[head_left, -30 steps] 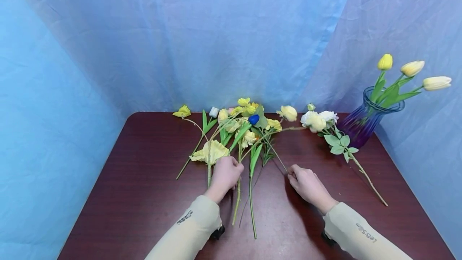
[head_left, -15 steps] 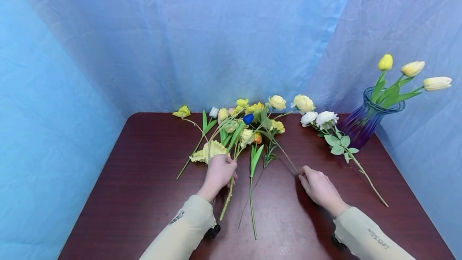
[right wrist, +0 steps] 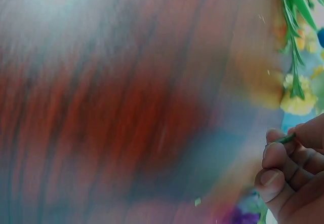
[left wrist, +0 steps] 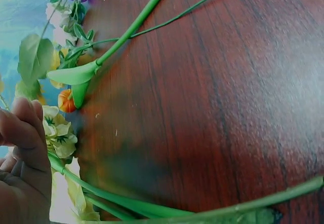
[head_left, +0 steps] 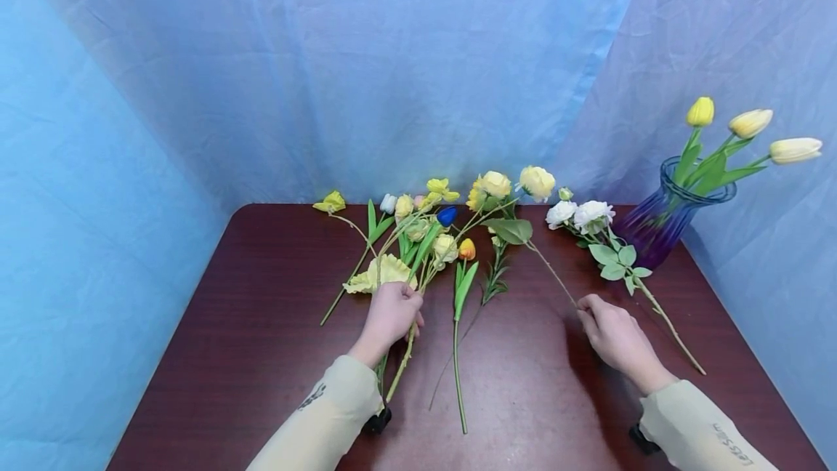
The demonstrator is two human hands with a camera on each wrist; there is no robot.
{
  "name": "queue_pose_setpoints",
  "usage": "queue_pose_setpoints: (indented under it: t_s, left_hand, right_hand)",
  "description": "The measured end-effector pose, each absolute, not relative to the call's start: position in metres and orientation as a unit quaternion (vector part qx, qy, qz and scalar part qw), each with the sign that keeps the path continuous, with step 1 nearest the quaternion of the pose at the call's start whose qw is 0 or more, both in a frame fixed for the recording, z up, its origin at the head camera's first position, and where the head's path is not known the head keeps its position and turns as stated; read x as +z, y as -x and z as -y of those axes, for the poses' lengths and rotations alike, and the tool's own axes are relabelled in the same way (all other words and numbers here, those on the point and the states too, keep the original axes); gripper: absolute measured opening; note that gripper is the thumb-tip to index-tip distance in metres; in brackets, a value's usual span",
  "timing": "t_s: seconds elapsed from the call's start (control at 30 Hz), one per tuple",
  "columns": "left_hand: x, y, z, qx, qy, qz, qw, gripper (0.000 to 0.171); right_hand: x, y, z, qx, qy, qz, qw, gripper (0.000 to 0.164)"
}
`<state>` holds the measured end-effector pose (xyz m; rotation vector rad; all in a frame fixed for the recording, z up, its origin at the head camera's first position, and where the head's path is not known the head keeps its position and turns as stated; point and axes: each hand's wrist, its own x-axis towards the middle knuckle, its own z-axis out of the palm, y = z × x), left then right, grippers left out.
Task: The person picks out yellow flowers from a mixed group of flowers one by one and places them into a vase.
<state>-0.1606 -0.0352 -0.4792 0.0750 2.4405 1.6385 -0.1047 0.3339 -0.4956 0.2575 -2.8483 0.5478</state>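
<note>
Of my hands, the left point(head_left: 391, 311) is curled round a branching stem point(head_left: 403, 360), near cream roses point(head_left: 537, 183) at its two o'clock. My right point(head_left: 617, 336) pinches a thin leafy stem point(head_left: 553, 273) running toward ten; its bloom seems hidden behind them. The vase point(head_left: 660, 220) stands on the bench point(head_left: 261, 355), at my right's one o'clock.

Place: studio-like booth | blue cloth drapes point(head_left: 418, 78) behind, beside | dark wood-grain table point(head_left: 248, 325)
</note>
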Motion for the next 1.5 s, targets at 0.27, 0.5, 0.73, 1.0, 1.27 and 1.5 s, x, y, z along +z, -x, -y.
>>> queue_pose_setpoints:
  t_s: [0.27,0.5,0.73,1.0,1.27,1.5]
  left_hand:
    - [-0.481,0.159,0.039,0.546,-0.036,-0.83,0.113,0.021]
    - [-0.485,0.159,0.041,0.499,-0.06,-0.856,0.122,0.021]
    - [-0.487,0.16,0.041,0.452,-0.079,-0.88,0.121,0.022]
    - [-0.487,0.16,0.037,0.389,-0.095,-0.912,0.086,0.026]
    - [-0.488,0.158,0.032,0.334,-0.113,-0.93,0.099,0.027]
    - [-0.481,0.152,0.035,0.327,-0.125,-0.924,0.152,0.025]
  right_hand:
    - [-0.483,0.105,-0.358,0.197,-0.091,0.965,0.148,0.009]
    - [-0.466,0.106,-0.374,0.205,-0.083,0.966,0.135,0.006]
    - [-0.455,0.11,-0.387,0.196,-0.083,0.967,0.142,0.006]
    - [-0.446,0.113,-0.393,0.186,-0.092,0.966,0.156,0.008]
    - [-0.436,0.113,-0.394,0.166,-0.078,0.974,0.134,0.008]
    - [-0.423,0.112,-0.39,0.14,-0.082,0.98,0.116,0.015]
